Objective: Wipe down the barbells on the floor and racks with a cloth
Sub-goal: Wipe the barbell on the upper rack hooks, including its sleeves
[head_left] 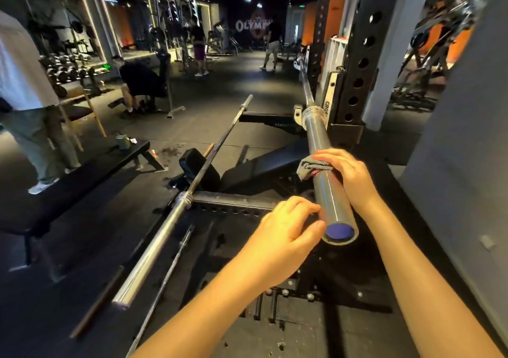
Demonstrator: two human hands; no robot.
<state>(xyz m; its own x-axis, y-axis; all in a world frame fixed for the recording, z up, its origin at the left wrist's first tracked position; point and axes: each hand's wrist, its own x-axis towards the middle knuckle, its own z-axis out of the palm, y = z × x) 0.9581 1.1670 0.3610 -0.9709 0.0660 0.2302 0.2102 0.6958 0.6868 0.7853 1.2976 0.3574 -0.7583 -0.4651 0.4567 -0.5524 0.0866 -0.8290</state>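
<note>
- The right hand (349,176) lies over the sleeve of the racked barbell (328,192). Its fingers curl down around a grey cloth (310,168) and press it to the steel.
- The left hand (286,228) sits nearer the camera, at the sleeve's open end. Its fingers are bent, with thumb and forefinger touching the rim, apparently pinching it steady.
- Beyond the right fingers the bar runs away to the rack upright (362,55), where it rests.
- Left of and below both sets of fingers, 1 floor barbell (154,250) lies flat, with a thin bar (170,272) just beside it.
- The racked barbell looks heavy, stiff and smooth, and its sleeve probably spins. The cloth hand should therefore wrap well round and slide lengthwise while the other fingers hold the end.
- The cloth is soft and light, and bunched as it is, it could slip off.
</note>
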